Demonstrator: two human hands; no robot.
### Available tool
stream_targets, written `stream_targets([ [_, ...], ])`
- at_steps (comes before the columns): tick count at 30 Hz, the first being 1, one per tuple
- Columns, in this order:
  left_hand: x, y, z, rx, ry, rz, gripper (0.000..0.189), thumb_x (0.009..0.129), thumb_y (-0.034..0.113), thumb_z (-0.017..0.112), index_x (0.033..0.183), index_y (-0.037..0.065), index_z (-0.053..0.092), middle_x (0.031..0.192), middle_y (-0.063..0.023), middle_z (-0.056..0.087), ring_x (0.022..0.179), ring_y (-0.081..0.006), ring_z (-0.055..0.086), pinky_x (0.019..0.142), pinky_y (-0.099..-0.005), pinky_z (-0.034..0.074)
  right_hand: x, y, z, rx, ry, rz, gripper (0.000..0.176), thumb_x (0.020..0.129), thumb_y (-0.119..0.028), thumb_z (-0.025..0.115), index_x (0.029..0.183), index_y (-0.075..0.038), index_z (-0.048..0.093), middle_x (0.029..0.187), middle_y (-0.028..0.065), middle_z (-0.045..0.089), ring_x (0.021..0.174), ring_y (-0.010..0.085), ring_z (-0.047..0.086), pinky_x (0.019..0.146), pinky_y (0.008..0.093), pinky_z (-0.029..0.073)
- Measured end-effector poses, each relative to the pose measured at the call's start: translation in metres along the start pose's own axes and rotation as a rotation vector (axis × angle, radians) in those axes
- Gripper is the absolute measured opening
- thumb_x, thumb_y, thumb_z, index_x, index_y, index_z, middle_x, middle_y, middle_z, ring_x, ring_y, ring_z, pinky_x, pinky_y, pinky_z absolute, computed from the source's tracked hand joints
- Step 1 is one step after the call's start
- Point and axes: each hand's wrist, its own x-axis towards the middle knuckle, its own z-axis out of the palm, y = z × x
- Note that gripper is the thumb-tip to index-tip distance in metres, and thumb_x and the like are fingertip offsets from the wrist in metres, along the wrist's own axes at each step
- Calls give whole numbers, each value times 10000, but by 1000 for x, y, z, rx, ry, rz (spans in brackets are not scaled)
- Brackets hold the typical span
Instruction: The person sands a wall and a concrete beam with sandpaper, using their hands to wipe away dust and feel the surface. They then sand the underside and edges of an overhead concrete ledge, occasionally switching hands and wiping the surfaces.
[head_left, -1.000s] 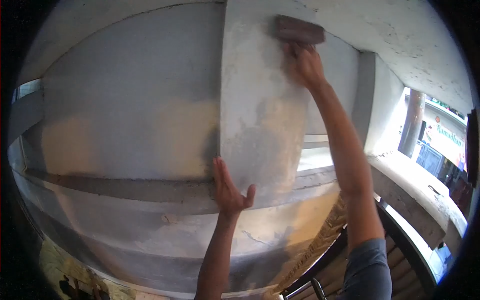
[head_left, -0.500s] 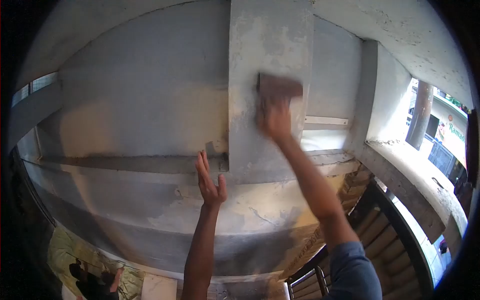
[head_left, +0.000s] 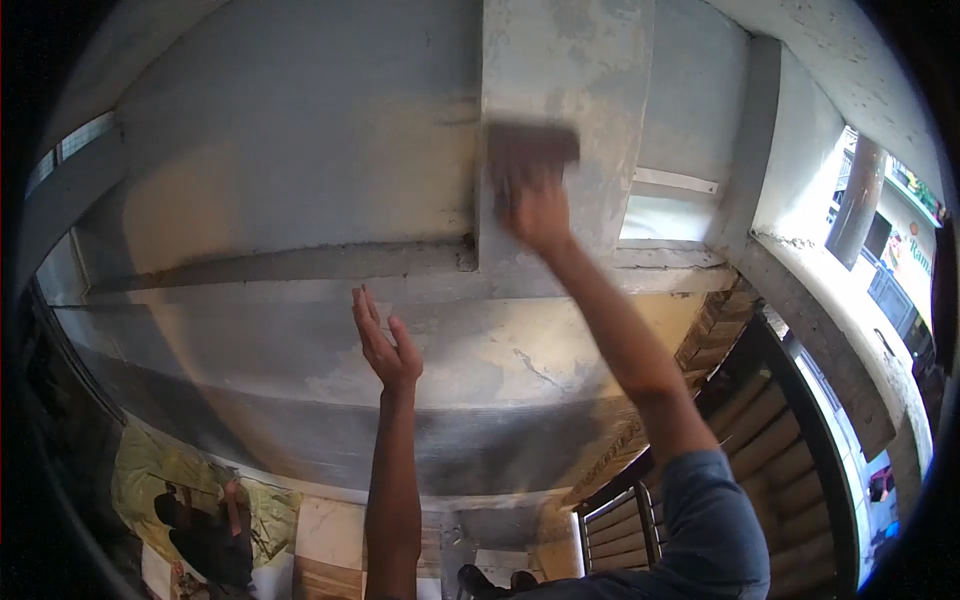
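Observation:
My right hand (head_left: 538,205) is raised against a grey, patchy column (head_left: 590,60), its fingers closed on a dark reddish-brown sheet of sandpaper (head_left: 545,143). Both are smeared by motion. The sandpaper lies over the column's face near its left edge. Lower and to the left, my left hand (head_left: 385,340) is held up with its fingers stretched and the thumb apart. Nothing is in it. It overlaps the grey beam (head_left: 270,345) just under the ledge (head_left: 330,262) in this view.
A person (head_left: 210,535) in dark clothes is down at the lower left beside a yellowish-green sheet (head_left: 145,470). Dark slatted railings (head_left: 790,470) stand at the lower right. A bright opening with a round post (head_left: 857,205) is at the far right.
The view has tilted downward. My right hand and the sandpaper have shifted left and lower on the column. My left hand has moved left and down relative to the ledge, still open.

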Motion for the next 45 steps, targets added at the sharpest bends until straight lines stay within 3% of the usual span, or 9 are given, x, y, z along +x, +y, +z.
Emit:
stream_targets([
  [5,0,9,-6,61,1,65,503,996,182,392,1407,-90,294,1431,-330,325,1345,-434,359,1072,-472,372,45,-14,-4,62,656,-252,593,776,-143,565,1330,44,462,1400,249,431,1354,396,346,1111,528,255],
  [12,-30,-6,-23,5,22,-7,461,997,179,390,1371,-91,358,1417,-324,354,1331,-434,380,1059,-477,391,-106,-19,103,195,228,-140,518,786,-94,525,1291,22,520,1336,234,499,1237,412,461,1075,550,302],
  [19,-26,-4,-8,63,25,25,452,1016,203,357,1369,-79,378,1400,-285,419,1329,-399,403,1066,-458,377,74,-21,-14,141,458,-119,564,794,-94,510,1345,16,464,1403,213,442,1331,376,375,1117,512,258],
  [26,-56,-1,-26,86,-10,-29,434,1002,185,373,1349,-72,412,1370,-285,447,1302,-408,434,1047,-456,406,-146,-16,109,130,224,-68,572,785,-68,560,1338,37,462,1423,241,403,1308,409,398,1093,554,277],
  [31,-37,-2,-41,108,22,-71,425,993,182,390,1324,-80,443,1361,-276,465,1290,-411,447,1038,-447,417,-30,27,60,-21,576,-124,384,859,-256,574,1148,-5,607,1119,244,612,1121,465,507,1041,573,321],
  [32,-38,-1,-42,116,21,-70,425,993,182,390,1324,-80,443,1361,-276,465,1290,-411,447,1038,-447,417,14,19,10,86,293,131,348,887,-251,539,1116,1,609,1129,243,605,1121,450,504,1038,556,325],
  [35,-29,-2,-32,42,42,13,432,993,196,396,1318,-84,449,1347,-264,488,1280,-413,459,1042,-448,410,100,31,-53,-93,813,-198,391,914,-170,492,1256,16,532,1333,183,523,1272,367,447,1053,518,328],
  [41,-52,20,0,-17,-44,32,445,987,218,396,1307,-82,469,1303,-247,539,1261,-421,478,1061,-485,369,-137,3,74,148,389,44,488,847,-134,593,1309,4,514,1347,295,474,1273,463,424,1089,536,286],
  [45,-46,17,1,79,-66,123,450,986,226,403,1310,-77,476,1316,-284,511,1242,-428,495,961,-459,474,-92,38,73,123,503,-68,345,856,-153,581,1161,6,609,1249,301,533,1175,468,484,1049,521,339],
])
